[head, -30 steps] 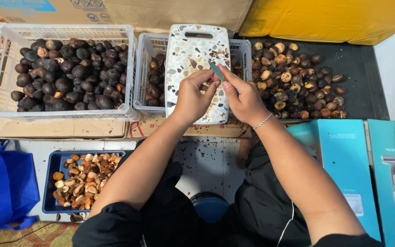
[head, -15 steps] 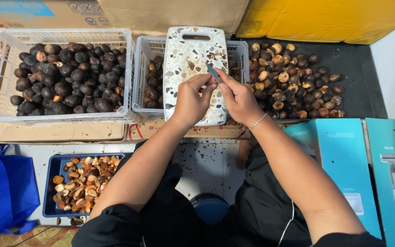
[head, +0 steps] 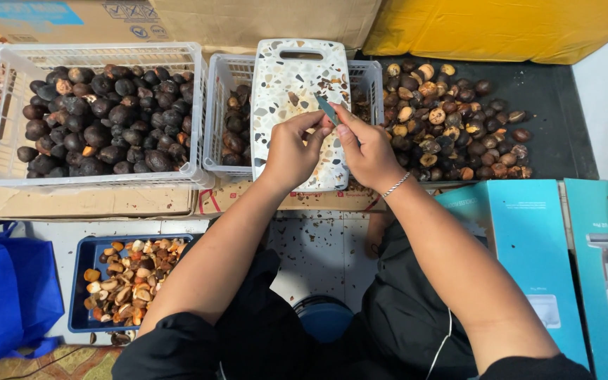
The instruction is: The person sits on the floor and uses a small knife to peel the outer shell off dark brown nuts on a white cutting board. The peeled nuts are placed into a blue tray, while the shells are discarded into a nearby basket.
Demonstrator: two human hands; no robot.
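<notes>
Over the cutting board (head: 297, 77), left hand (head: 291, 151) pinches a nut — right hand (head: 367, 148) grips the knife (head: 328, 109), mid-cut; steady pressure seems needed.

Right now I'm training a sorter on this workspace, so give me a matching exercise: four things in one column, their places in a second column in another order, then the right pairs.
Things:
1. cutting board
2. blue tray
3. large white basket
4. loose pile of nuts

Places:
A. on the dark mat, right of the hands
B. far left, full of dark whole nuts
C. resting across the smaller basket, under the hands
D. low on the floor, holding pale cut pieces

Pairs: 1-C, 2-D, 3-B, 4-A
</notes>
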